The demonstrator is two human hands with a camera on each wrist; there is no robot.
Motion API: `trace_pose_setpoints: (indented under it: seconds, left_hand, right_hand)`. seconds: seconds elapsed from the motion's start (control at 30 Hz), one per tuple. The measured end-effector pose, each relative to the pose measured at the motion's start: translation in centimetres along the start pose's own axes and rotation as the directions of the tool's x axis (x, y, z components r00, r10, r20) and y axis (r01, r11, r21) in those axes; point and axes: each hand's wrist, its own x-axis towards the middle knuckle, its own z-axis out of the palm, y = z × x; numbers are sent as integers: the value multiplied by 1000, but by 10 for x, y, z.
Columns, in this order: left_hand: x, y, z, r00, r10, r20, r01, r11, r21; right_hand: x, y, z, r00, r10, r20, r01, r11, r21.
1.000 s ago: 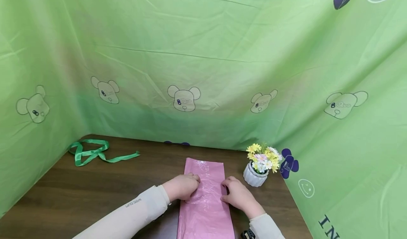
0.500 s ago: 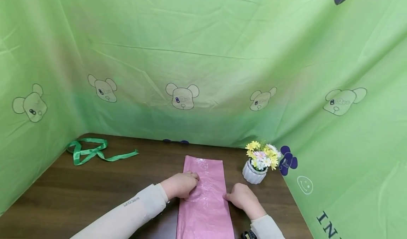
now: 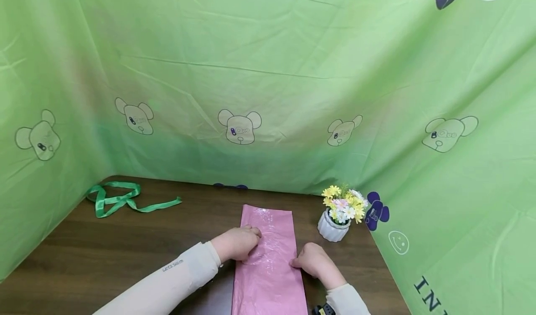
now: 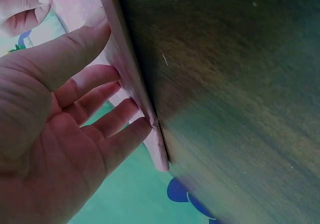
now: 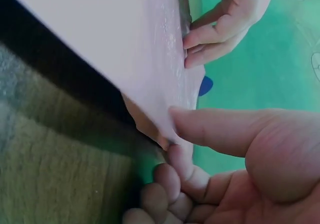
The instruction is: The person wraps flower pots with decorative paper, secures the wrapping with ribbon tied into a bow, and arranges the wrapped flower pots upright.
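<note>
"Woodgrain is showing across the dark brown desk (image 3: 104,259). What is surrounding it?"

"Green cloth (image 3: 293,87) is hanging along the back and both sides, creasing in places. It is carrying outlined bear heads (image 3: 240,130) and purple shapes, with the letters "IN" (image 3: 428,294) showing at the lower right."

"Where is the pink sheet (image 3: 270,289) lying?"

"It is lying lengthwise on the desk, its glossy top catching light. Its far end is stopping short of the back cloth, and its near end is running out of the head view."

"And the hands?"

"The left hand (image 3: 237,243) is resting its fingertips and thumb on the sheet, the fingers bending loosely and standing slightly apart. The right hand (image 3: 316,261) is pinching the right edge between thumb and bent index finger."

"Anything around them?"

"A green satin ribbon (image 3: 159,207) is looping near the far left corner. Beyond the right hand, yellow, white and pink flowers (image 3: 345,208) are filling a white ribbed pot (image 3: 332,230), standing upright near the cloth."
</note>
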Motion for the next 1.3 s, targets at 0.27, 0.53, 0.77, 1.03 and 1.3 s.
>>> trace_pose_setpoints:
  seconds: [0.27,0.53,0.77,1.03,1.3]
  left_hand:
    - [0,1,1,1000,-13,23,13,1000,-8]
    - [-1,-2,-4,1000,15,-6,-15,1000,-21]
    - [-3,-5,0,998,42,-47,-42,999,5]
    - [-5,-16,5,999,38,-31,-43,987,-154]
    - [-1,-24,5,998,32,-62,-49,953,-298]
  right_hand:
    - [-6,-1,-2,1000,-5,1,4,964,266]
    - [-8,-16,-12,996,-90,-29,93,900,426]
    - [-4,-20,-12,975,-221,-12,203,870,450]
    - [1,-10,-5,945,-327,8,283,830,481]
    - [10,5,5,933,-361,-8,343,879,332]
